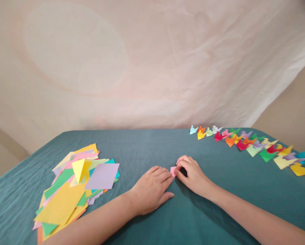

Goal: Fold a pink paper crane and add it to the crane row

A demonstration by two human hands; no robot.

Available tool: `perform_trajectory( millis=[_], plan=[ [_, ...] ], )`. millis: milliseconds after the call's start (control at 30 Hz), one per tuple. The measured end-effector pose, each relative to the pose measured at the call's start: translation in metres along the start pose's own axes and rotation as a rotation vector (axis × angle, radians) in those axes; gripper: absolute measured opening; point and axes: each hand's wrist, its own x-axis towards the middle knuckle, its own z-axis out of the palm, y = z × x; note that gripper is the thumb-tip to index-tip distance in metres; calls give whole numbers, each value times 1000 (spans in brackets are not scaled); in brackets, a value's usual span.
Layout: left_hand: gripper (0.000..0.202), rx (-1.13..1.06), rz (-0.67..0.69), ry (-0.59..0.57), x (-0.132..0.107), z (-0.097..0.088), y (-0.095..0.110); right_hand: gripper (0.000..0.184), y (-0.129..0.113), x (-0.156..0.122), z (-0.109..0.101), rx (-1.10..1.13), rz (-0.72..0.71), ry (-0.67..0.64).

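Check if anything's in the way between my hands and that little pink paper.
Nothing visible. The left hand and right hand both have fingertips right at the pink paper. The paper pile lies off to the left, the folded birds off to the right.

Pink paper piece (172,170), plain teal tablecloth (142,146), yellow, green and lilac sheets (63,202), multicoloured paper birds (267,156)
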Motion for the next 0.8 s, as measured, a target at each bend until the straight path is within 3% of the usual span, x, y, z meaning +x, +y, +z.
perform_trajectory(
  millis=[800],
  plan=[
    [39,99,13,34,0,8,-1,14,5,1,-4,-37,89,-3]
  ],
)
